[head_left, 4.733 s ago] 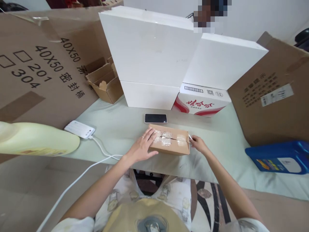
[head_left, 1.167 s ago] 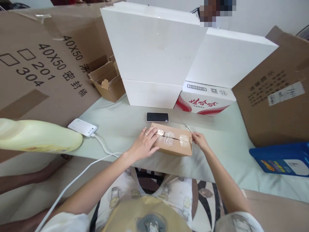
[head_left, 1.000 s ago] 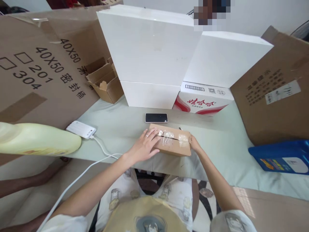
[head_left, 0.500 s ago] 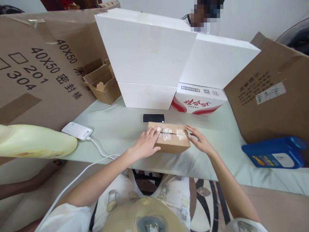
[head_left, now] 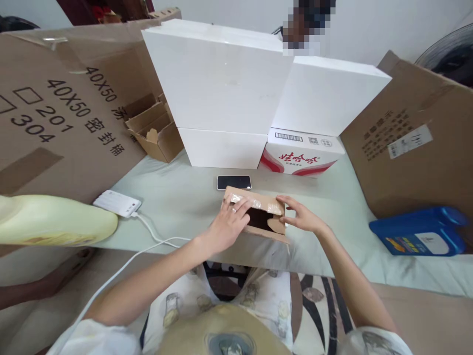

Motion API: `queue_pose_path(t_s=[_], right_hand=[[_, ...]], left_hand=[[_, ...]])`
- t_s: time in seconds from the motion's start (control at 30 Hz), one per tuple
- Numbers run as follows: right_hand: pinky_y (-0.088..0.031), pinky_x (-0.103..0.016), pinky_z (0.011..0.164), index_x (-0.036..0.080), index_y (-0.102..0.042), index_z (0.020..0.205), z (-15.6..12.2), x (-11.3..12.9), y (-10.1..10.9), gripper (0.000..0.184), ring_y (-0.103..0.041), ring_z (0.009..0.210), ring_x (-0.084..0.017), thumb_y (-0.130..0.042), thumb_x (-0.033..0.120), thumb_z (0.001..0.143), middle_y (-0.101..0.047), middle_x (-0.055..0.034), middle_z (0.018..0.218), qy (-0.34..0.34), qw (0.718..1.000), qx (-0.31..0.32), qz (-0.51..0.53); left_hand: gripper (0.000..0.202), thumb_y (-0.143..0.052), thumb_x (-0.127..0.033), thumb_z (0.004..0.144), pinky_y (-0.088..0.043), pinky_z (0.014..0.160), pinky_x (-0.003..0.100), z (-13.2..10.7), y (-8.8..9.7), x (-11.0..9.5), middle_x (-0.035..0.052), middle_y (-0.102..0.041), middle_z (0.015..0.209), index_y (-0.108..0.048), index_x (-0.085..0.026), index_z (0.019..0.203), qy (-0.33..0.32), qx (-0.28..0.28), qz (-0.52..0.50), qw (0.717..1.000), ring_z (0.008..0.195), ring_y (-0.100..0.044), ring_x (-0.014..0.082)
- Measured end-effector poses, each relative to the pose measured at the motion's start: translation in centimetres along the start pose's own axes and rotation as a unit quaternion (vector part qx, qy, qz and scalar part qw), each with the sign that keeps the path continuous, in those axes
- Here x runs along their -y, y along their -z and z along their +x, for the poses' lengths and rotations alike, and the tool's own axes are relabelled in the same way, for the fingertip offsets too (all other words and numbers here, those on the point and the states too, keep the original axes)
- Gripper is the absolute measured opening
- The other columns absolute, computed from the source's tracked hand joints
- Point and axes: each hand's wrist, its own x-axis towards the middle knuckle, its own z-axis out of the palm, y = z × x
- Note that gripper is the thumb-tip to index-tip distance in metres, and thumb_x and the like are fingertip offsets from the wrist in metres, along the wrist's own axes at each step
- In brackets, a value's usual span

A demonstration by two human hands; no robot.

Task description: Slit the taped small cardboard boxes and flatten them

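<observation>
A small brown cardboard box (head_left: 266,202) lies before me with its top parted. Clear tape clings to the raised far flap, and the near flap leans out toward me. The dark inside shows no contents. My left hand (head_left: 229,223), with a ring on one finger, grips the box's left end, its fingertips over the far flap and the opening. At the right end, my right hand (head_left: 303,215) holds the far corner between thumb and fingers, beside a small inner flap (head_left: 276,225). Just beyond the box is a dark-screened phone (head_left: 234,183).
White boxes (head_left: 221,84) and a red-and-white carton (head_left: 301,155) stand behind. Large cardboard sheets flank both sides. An open carton (head_left: 157,133), a white power bank (head_left: 117,202) with cable, a yellow bottle (head_left: 59,219) and a blue bottle (head_left: 417,231) are around. Another person is beyond.
The taped top of the box has come open, showing the dark inside. My left hand has shifted onto the far flap, and my right hand has closed in on the right corner.
</observation>
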Motion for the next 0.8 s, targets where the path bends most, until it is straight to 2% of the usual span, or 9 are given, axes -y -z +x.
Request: queue_pose_path(t_s=[0.07, 0.13, 0.27, 0.33, 0.4, 0.47, 0.57, 0.67, 0.8], right_hand=[[-0.053, -0.046, 0.104, 0.022, -0.068, 0.124, 0.2, 0.2, -0.4, 0.049, -0.066, 0.120, -0.030, -0.065, 0.047, 0.083, -0.068, -0.0152, 0.132, -0.007, 0.999, -0.035, 0.000], [-0.053, -0.044, 0.101, 0.021, -0.069, 0.103, 0.8, 0.5, -0.9, 0.042, -0.067, 0.108, -0.028, -0.051, 0.056, 0.090, -0.072, -0.0135, 0.113, -0.017, 0.997, -0.076, 0.000], [-0.050, -0.034, 0.069, 0.024, -0.043, 0.064, 2.5, 0.6, -2.2, 0.061, -0.056, 0.070, -0.021, -0.028, 0.077, 0.091, -0.056, -0.0042, 0.066, -0.068, 0.987, -0.146, -0.007], [-0.042, -0.030, 0.057, 0.025, -0.031, 0.059, 3.3, 0.7, -2.7, 0.065, -0.047, 0.060, -0.017, -0.023, 0.082, 0.089, -0.043, -0.0004, 0.056, -0.102, 0.981, -0.166, -0.018], [-0.038, -0.029, 0.054, 0.025, -0.029, 0.058, 3.6, 0.9, -2.8, 0.064, -0.043, 0.056, -0.016, -0.024, 0.081, 0.089, -0.039, 0.0006, 0.053, -0.130, 0.974, -0.184, -0.040], [-0.039, -0.030, 0.056, 0.025, -0.035, 0.060, 3.2, 1.5, -2.7, 0.057, -0.047, 0.059, -0.018, -0.033, 0.074, 0.090, -0.047, -0.0017, 0.059, -0.150, 0.962, -0.215, -0.075], [-0.048, -0.036, 0.067, 0.022, -0.051, 0.076, 1.7, 3.1, -2.7, 0.037, -0.060, 0.077, -0.024, -0.045, 0.057, 0.090, -0.063, -0.0131, 0.092, -0.159, 0.944, -0.259, -0.128], [-0.055, -0.043, 0.085, 0.020, -0.060, 0.090, 0.0, 5.1, -3.7, 0.029, -0.065, 0.108, -0.032, -0.054, 0.048, 0.088, -0.057, -0.0222, 0.134, -0.137, 0.946, -0.247, -0.159], [-0.053, -0.058, 0.101, 0.010, -0.064, 0.111, -0.8, 7.4, -5.7, 0.052, -0.044, 0.143, -0.051, -0.077, 0.049, 0.078, -0.018, -0.0321, 0.167, -0.126, 0.952, -0.163, -0.227]], left_hand=[[0.012, -0.069, -0.027, 0.091, -0.015, 0.128, 0.071, -1.9, -0.5, 0.0, 0.0176, -0.062, 0.143, -0.068, -0.017, 0.097, -0.034, 0.003, -0.057, 0.998, 0.148, -0.044, 0.0375], [0.021, -0.060, -0.035, 0.098, -0.029, 0.126, 0.064, -3.5, -0.9, 0.6, 0.0145, -0.062, 0.143, -0.073, -0.019, 0.098, 0.006, 0.008, -0.128, 0.992, 0.152, -0.037, 0.0358], [0.032, -0.053, -0.017, 0.094, -0.029, 0.125, 0.065, -3.7, -0.4, 2.3, 0.0140, -0.034, 0.167, -0.078, -0.021, 0.115, 0.113, 0.040, -0.140, 0.983, 0.161, -0.012, 0.0412], [0.049, -0.064, -0.013, 0.082, -0.019, 0.124, 0.073, -2.4, 0.2, 2.8, 0.0155, -0.020, 0.173, -0.072, -0.023, 0.129, 0.119, 0.082, -0.116, 0.983, 0.161, -0.006, 0.0468], [0.046, -0.068, -0.015, 0.077, -0.011, 0.123, 0.077, -0.6, 0.5, 2.9, 0.0149, -0.017, 0.174, -0.075, -0.022, 0.122, 0.103, 0.093, -0.102, 0.985, 0.161, -0.007, 0.0480], [0.015, -0.069, -0.023, 0.080, -0.015, 0.123, 0.075, 0.9, 0.7, 2.9, 0.0147, -0.024, 0.172, -0.077, -0.017, 0.091, 0.089, 0.068, -0.103, 0.988, 0.160, -0.013, 0.0470], [0.016, -0.070, -0.023, 0.078, -0.033, 0.123, 0.062, 1.8, 0.3, 2.9, 0.0165, -0.035, 0.167, -0.061, -0.017, 0.067, 0.087, 0.020, -0.120, 0.989, 0.160, -0.021, 0.0424], [0.008, -0.063, -0.013, 0.078, -0.038, 0.123, 0.054, 1.2, -0.5, 3.2, 0.0190, -0.033, 0.167, -0.057, -0.018, 0.076, 0.120, -0.061, -0.143, 0.981, 0.158, -0.027, 0.0380], [0.027, -0.048, -0.007, 0.080, -0.041, 0.119, 0.055, -0.5, -2.0, 4.4, 0.0234, -0.029, 0.164, -0.059, -0.016, 0.102, 0.196, -0.161, -0.183, 0.950, 0.153, -0.037, 0.0361]])
